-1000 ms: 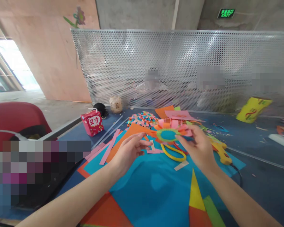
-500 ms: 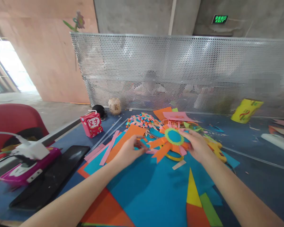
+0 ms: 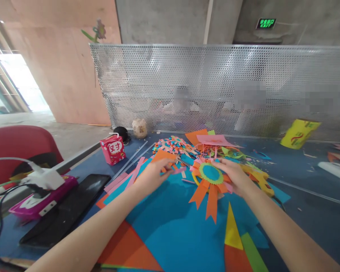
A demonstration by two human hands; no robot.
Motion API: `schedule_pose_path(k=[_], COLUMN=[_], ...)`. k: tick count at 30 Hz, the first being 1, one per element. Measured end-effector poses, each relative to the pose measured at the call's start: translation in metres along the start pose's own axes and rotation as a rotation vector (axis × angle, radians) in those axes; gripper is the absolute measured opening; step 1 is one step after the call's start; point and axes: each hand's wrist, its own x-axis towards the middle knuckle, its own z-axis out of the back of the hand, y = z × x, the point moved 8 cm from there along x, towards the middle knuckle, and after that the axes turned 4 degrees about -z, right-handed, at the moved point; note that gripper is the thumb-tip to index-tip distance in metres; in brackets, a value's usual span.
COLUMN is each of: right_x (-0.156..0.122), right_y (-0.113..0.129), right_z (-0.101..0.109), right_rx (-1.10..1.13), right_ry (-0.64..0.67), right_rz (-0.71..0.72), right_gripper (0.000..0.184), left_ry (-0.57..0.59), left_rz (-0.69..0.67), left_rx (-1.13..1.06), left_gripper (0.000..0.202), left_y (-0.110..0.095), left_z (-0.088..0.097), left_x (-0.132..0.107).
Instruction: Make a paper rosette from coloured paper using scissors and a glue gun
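Note:
My right hand point(image 3: 234, 174) grips the right edge of a paper rosette point(image 3: 211, 172). The rosette has a blue centre, a yellow-green scalloped ring, pink and orange petals, and two orange notched tails hanging down. My left hand point(image 3: 153, 174) is closed, pinching a small pink paper strip point(image 3: 179, 171) at its fingertips, left of the rosette. Below both hands lies a large blue sheet point(image 3: 170, 223). Partly hidden behind the rosette is a yellow ring-shaped thing point(image 3: 197, 182). A yellow glue gun point(image 3: 259, 180) rests beside my right hand.
Finished rosettes point(image 3: 175, 143) and paper scraps are heaped at the back. A red drink box point(image 3: 113, 149), a black phone-like slab point(image 3: 65, 209) and a magenta power strip point(image 3: 45, 206) stand left. A yellow can-like roll point(image 3: 299, 133) is at right, before a perforated metal screen point(image 3: 164, 68).
My left hand has lifted a pink strip off the table. The rosette has turned in my right hand, so its orange tails now point down rather than left.

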Motion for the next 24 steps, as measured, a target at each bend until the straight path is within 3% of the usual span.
schedule_pose_path(k=[3,6,11,14,18,24], right_x=[0.000,0.000,-0.001,0.000,0.004,0.005], right_y=[0.000,-0.003,-0.003,-0.002,-0.004,-0.005], right_z=[-0.004,-0.009,-0.010,-0.007,-0.006,-0.005], right_rx=[-0.018,-0.053,-0.092,-0.087,-0.097,-0.094], right_ry=[0.044,0.098,0.093,0.077,0.082,0.082], right_rz=[0.010,-0.008,-0.013,-0.009,-0.019,-0.015], right_gripper=[0.015,0.016,0.018,0.020,0.017,0.019], left_ry=[-0.194,-0.244,0.039,0.111,0.286,0.293], left_rz=[0.059,0.104,0.129,0.140,0.265,0.423], left_rx=[-0.068,-0.118,-0.022,0.206,0.463,0.747], left_gripper=[0.026,0.017,0.012,0.020,0.039,0.082], left_y=[0.007,0.016,0.018,0.016,0.032,0.055], left_z=[0.028,0.036,0.011,0.010,0.011,0.017], left_x=[0.004,0.006,0.006,0.003,-0.003,-0.011])
